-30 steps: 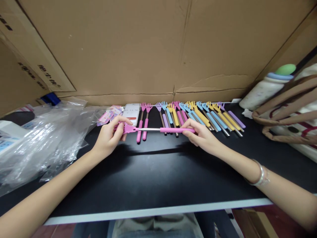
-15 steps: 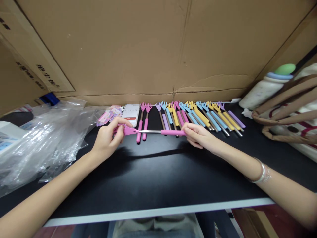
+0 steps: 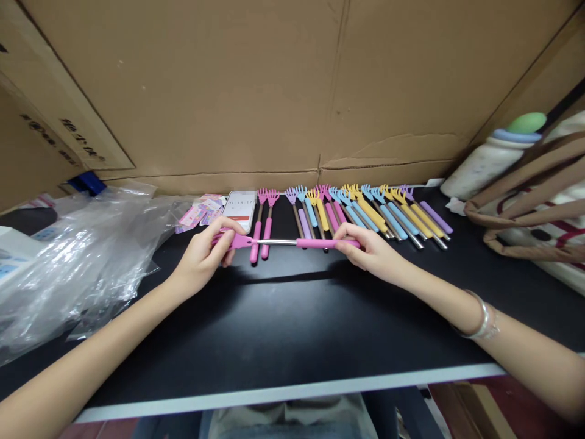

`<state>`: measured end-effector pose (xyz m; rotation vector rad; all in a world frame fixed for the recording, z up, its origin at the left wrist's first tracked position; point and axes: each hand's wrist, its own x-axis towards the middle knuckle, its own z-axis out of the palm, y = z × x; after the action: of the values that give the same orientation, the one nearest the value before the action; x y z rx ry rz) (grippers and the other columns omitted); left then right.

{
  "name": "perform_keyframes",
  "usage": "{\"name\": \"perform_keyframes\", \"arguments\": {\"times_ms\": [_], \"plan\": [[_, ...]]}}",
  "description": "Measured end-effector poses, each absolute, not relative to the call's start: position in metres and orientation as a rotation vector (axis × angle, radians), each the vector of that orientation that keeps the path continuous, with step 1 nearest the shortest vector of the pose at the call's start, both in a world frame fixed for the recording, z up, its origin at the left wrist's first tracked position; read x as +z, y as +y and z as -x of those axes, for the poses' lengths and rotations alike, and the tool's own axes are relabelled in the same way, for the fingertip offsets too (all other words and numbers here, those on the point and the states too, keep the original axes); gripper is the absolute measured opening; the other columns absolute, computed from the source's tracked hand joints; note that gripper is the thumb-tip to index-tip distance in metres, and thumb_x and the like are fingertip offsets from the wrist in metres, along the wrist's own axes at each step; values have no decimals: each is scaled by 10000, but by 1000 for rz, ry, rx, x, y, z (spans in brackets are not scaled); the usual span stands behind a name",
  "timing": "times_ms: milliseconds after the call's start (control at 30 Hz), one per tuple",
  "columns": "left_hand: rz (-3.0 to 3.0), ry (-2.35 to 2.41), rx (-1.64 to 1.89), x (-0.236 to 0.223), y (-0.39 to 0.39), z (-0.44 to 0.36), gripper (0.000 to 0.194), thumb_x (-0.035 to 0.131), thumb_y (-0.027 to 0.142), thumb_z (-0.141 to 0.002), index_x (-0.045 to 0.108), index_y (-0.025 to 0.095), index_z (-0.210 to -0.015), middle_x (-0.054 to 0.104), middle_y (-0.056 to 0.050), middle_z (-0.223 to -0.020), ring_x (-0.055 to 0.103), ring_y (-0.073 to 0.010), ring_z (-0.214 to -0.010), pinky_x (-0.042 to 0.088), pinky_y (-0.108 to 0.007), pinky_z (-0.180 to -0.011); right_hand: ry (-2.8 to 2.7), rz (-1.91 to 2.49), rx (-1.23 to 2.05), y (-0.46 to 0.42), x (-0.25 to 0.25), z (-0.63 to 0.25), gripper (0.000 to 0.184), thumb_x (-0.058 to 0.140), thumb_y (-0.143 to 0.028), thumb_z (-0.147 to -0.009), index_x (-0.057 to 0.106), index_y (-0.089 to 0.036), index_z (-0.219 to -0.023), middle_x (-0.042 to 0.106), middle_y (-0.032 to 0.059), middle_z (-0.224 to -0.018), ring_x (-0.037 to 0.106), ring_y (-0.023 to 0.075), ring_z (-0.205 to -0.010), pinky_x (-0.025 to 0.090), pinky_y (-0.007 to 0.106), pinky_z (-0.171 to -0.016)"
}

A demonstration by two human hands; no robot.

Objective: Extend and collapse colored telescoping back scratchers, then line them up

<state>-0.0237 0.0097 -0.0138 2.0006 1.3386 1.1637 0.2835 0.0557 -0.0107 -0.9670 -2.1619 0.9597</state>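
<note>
Take the middle of the surface (image 3: pixel 283 329) as the clock's centre, twelve pointing straight away from you. Your pink scratcher (image 3: pixel 283 242) is at twelve, raised and roughly level, its shadow on the surface below. Your left hand (image 3: pixel 203 253) has its grip closed around the head; your right hand (image 3: pixel 370 253) pinches the outer end of the handle (image 3: pixel 315 243). Held by both ends, it is probably steadier, and the metal rod between them is left uncovered.

Beyond it, between eleven and twelve, the pink pair (image 3: pixel 267 228) lies apart from the mixed row (image 3: pixel 372 213), which runs from twelve towards two. That gap likely keeps two groups distinct; with heads pointing away, the handles face you, perhaps for easy reach.

At eleven the phone (image 3: pixel 240 210) lies screen up, presumably so you can read its figures, with cards (image 3: pixel 194 214) beside it. Clear bags (image 3: pixel 91 262) spread around ten, near your left forearm. The bottle (image 3: pixel 484 161) and tote (image 3: pixel 548 219) sit around two, seemingly out of your arms' way.
</note>
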Motion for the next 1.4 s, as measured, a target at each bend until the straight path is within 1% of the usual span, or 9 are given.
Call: {"name": "perform_keyframes", "arguments": {"times_ms": [167,267,533,667,900,1400], "plan": [[-1949,1336,1159,-14,10,21,156,382,337,-904,480,216,-900,455,76,-471,450,-96,-425,377,-208,-473,-2267,934,668,56,-9,-286,163,490,-338,-867,513,-186,-810,490,-33,-619,436,88,-528,331,226,-530],[-1922,1330,1137,-14,9,21,149,381,336,-906,472,218,-904,454,79,-480,451,-95,-430,382,-208,-481,-2320,934,525,56,-10,-288,156,488,-340,-866,520,-191,-833,548,-4,-705,485,109,-610,353,230,-579],[-1909,1313,1093,-12,7,20,167,387,362,-904,463,214,-919,473,64,-514,462,-104,-459,394,-220,-502,-2340,1014,327,55,-8,-290,187,477,-392,-870,507,-208,-852,594,14,-733,522,131,-608,372,245,-590],[-1901,1324,1114,-11,6,18,158,405,358,-895,468,215,-913,481,62,-509,473,-111,-462,399,-228,-510,-2337,988,280,56,-6,-291,205,470,-410,-874,505,-208,-862,600,17,-744,515,126,-598,367,236,-576],[-1901,1356,1144,-10,6,15,163,409,359,-888,485,215,-896,487,64,-498,471,-111,-457,400,-230,-512,-2399,989,186,59,-6,-293,235,453,-434,-881,507,-205,-873,581,4,-693,491,114,-545,343,224,-539],[-1948,1402,1092,-14,8,19,199,411,386,-895,488,204,-920,494,59,-528,486,-108,-482,403,-226,-528,-2616,1007,-89,58,-6,-293,249,395,-433,-905,532,-225,-915,589,-17,-571,529,137,-495,317,232,-514]]}}
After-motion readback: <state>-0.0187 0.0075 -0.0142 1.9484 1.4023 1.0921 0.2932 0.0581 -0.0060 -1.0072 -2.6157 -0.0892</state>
